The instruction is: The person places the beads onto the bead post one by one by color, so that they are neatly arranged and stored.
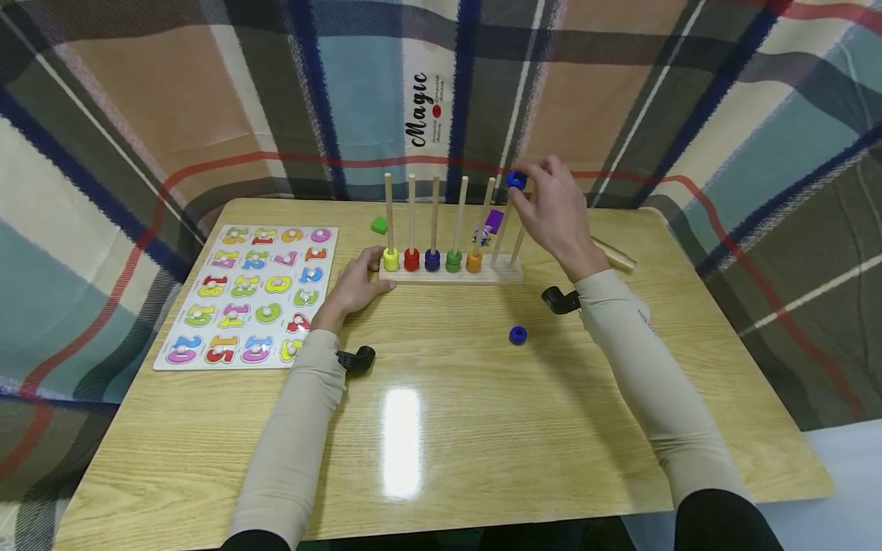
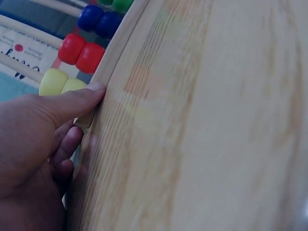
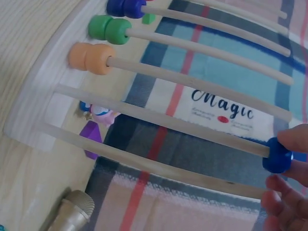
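A wooden peg stand (image 1: 451,278) with several upright rods stands toward the back of the table. From left to right its rods carry yellow beads (image 1: 391,260), red beads (image 1: 411,260), dark blue beads (image 1: 432,261), green beads (image 1: 453,262) and orange beads (image 1: 474,262); the two rightmost rods have no beads at their base. My left hand (image 1: 354,287) grips the stand's left end, thumb on the front edge. With thumb and fingers, my right hand (image 1: 554,210) pinches a blue bead (image 3: 277,155) at the tip of the second rod from the right. Another blue bead (image 1: 517,335) lies in front of the stand.
To the left lies a white number puzzle board (image 1: 246,297). Behind the stand are a green block (image 1: 379,225), a purple block (image 1: 494,221) and a small figurine (image 3: 100,114). A gold microphone (image 3: 72,211) lies right of the stand. A plaid cloth (image 1: 592,84) hangs behind the table.
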`<action>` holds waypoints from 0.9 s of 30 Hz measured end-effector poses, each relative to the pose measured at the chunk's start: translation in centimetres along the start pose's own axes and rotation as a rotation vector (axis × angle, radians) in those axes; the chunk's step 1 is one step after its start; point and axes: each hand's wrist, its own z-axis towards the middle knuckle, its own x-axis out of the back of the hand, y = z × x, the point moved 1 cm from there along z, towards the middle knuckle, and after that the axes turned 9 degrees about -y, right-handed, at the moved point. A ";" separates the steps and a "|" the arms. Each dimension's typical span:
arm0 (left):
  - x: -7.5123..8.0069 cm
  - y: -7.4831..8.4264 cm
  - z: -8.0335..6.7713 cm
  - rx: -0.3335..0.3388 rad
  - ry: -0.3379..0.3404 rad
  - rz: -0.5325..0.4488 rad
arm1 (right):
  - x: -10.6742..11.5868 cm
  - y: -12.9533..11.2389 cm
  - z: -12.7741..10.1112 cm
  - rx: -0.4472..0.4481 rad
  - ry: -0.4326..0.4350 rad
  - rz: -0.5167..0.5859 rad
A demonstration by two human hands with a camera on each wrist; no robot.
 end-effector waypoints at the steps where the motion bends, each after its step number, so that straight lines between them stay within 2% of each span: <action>1: -0.1 0.0 0.0 -0.002 0.000 -0.001 | -0.1 0.0 0.0 -0.011 -0.016 -0.002; 5: -0.2 -0.1 -0.1 -0.008 -0.007 0.006 | -0.4 0.3 -0.1 -0.022 -0.051 -0.006; 9: -0.3 -0.2 0.0 -0.010 -0.006 0.006 | -0.9 0.5 -0.6 -0.009 -0.032 0.024; 15: -0.5 0.0 0.0 -0.022 -0.009 0.000 | -1.1 1.5 -3.1 0.077 0.156 0.081; 17: -0.5 0.0 0.1 -0.024 -0.019 0.001 | -1.2 2.0 -4.5 0.112 0.162 0.060; 19: -0.4 0.0 0.1 -0.019 -0.023 -0.001 | -1.5 2.5 -5.9 0.120 0.059 0.012; 20: -0.3 0.0 0.1 -0.015 -0.022 0.001 | -1.8 2.7 -6.7 0.116 -0.034 -0.021; 25: 0.1 -0.2 0.0 -0.005 -0.014 0.008 | -4.2 3.8 -10.3 0.068 -0.616 -0.157; 27: 0.1 -0.2 0.0 -0.008 -0.016 0.011 | -5.2 4.0 -11.5 0.050 -0.752 -0.159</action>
